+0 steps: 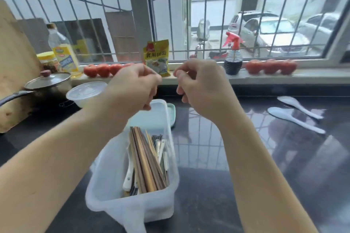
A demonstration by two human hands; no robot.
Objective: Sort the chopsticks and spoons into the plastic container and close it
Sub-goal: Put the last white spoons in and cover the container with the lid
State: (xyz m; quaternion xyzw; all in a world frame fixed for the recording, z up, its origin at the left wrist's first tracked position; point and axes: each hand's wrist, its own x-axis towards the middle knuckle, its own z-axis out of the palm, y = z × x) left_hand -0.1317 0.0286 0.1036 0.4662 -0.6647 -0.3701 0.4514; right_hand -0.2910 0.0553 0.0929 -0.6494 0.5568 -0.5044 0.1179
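**Two spoons left out, box not yet shut**

The container (132,185) sits near the counter's (227,185) front edge, open, with chopsticks (144,159) and a white spoon (128,174) lying lengthwise inside. Its lid (171,113) seems to rest just behind it. Both hands hover above the box's far end: the left hand (132,87) and right hand (200,89) have fingers curled in loosely, and I cannot tell whether either pinches anything. Two white spoons (295,113) lie well apart toward the counter's right edge. The next step is likely fetching them: take them by the handles, lay them parallel to the chopsticks so nothing rides above the rim, then seat the lid.
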